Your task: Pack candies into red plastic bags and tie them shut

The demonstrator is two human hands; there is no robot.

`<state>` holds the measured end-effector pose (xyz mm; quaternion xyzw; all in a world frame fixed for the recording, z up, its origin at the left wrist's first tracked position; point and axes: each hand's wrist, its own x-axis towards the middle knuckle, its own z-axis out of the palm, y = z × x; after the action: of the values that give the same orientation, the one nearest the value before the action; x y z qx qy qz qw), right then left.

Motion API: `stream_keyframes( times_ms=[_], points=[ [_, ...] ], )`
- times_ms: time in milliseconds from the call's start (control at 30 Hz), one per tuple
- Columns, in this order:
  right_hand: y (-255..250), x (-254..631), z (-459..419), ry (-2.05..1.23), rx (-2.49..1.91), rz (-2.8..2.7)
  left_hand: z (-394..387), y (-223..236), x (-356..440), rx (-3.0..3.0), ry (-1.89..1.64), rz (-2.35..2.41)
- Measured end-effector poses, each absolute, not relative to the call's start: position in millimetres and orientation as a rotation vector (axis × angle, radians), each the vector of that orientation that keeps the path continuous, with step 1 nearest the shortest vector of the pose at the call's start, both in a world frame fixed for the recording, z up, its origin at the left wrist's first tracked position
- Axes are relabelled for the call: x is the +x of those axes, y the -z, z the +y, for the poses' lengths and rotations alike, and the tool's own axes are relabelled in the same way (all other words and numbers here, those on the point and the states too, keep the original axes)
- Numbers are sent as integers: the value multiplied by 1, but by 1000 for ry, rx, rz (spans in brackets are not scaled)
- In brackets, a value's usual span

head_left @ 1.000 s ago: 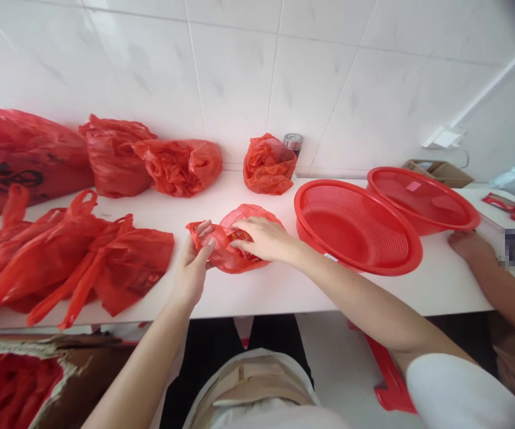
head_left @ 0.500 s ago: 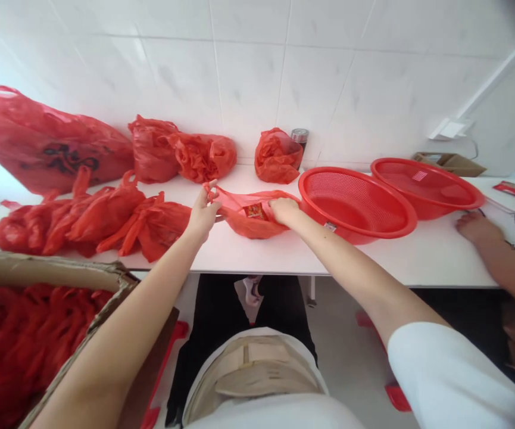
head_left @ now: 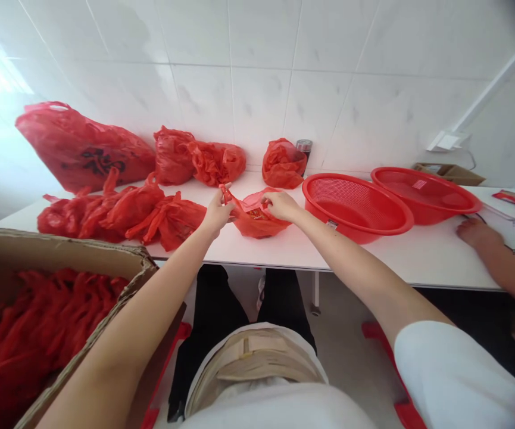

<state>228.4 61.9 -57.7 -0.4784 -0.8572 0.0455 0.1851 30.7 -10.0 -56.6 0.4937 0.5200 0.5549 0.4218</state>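
Note:
A red plastic bag (head_left: pixel 259 226) lies on the white table between my hands, its mouth spread. Inside it shows a small packet with red and yellow print (head_left: pixel 254 213), partly covered by the film. My left hand (head_left: pixel 218 213) grips a gathered handle of the bag at its left side. With fingertips pinched, my right hand (head_left: pixel 281 205) holds the bag's rim on the right. Just left of my left hand sit several tied red bags (head_left: pixel 118 211) in a row. A red mesh basket (head_left: pixel 358 205) stands close to my right forearm.
A cardboard box (head_left: pixel 150 262) of red bags is at lower left. Along the wall stand a large red bag (head_left: pixel 87 149), bunched red bags (head_left: pixel 219 161) and a dark can (head_left: pixel 304 148). Beyond a second basket (head_left: pixel 427 193), another person's hand (head_left: pixel 479 231) rests on the table.
My right hand has come up out of the bag to its rim. The bag's mouth is drawn up and narrower. My view has shifted left and tilted slightly.

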Motion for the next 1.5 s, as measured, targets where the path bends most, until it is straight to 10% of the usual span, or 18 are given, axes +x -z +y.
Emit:
stream_keyframes(
  times_ms=[1500],
  points=[
    [64, 225, 67, -292, -1266, -2236, 29, 58, 25, 1226, -1326, 1353]
  ],
)
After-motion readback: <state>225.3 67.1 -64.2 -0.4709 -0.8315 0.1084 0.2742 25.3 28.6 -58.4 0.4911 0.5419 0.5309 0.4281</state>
